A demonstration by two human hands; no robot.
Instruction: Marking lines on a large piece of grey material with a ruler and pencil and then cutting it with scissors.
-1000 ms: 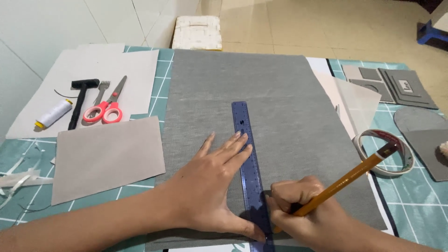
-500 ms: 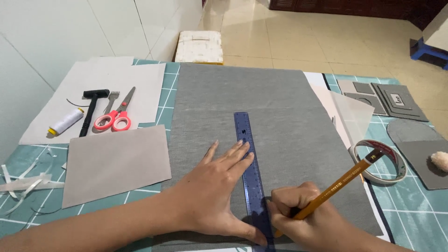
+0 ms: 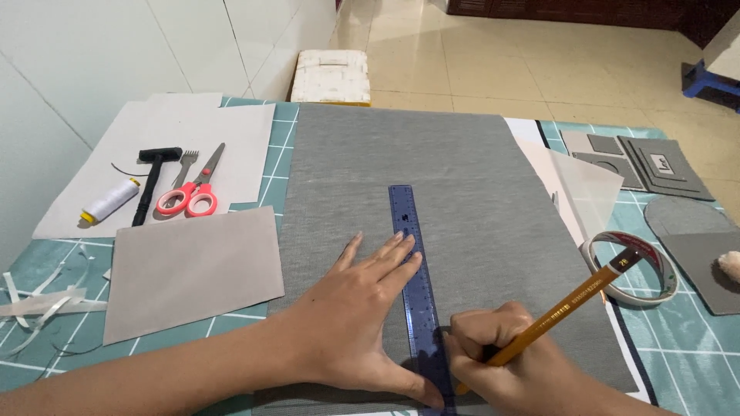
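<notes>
A large grey fabric sheet [image 3: 432,169] lies flat on the green cutting mat [image 3: 266,196]. A blue ruler [image 3: 408,254] rests lengthwise on the fabric. My left hand [image 3: 347,316] presses flat on the fabric, fingers spread, fingertips and thumb against the ruler's left edge. My right hand [image 3: 509,362] grips a yellow pencil [image 3: 574,308], its tip down beside the ruler's near right edge.
Left of the fabric lie a grey card sheet [image 3: 189,273], red-handled scissors [image 3: 193,192], a black mallet [image 3: 150,181], a small fork tool [image 3: 183,166] and a thread spool [image 3: 109,202]. A tape roll [image 3: 628,270] and grey cut pieces [image 3: 655,166] sit right. A white box [image 3: 331,77] stands on the floor beyond.
The view has tilted a little, so the table sits lower in frame. Both hands, ruler and pencil stay in nearly the same place on the fabric.
</notes>
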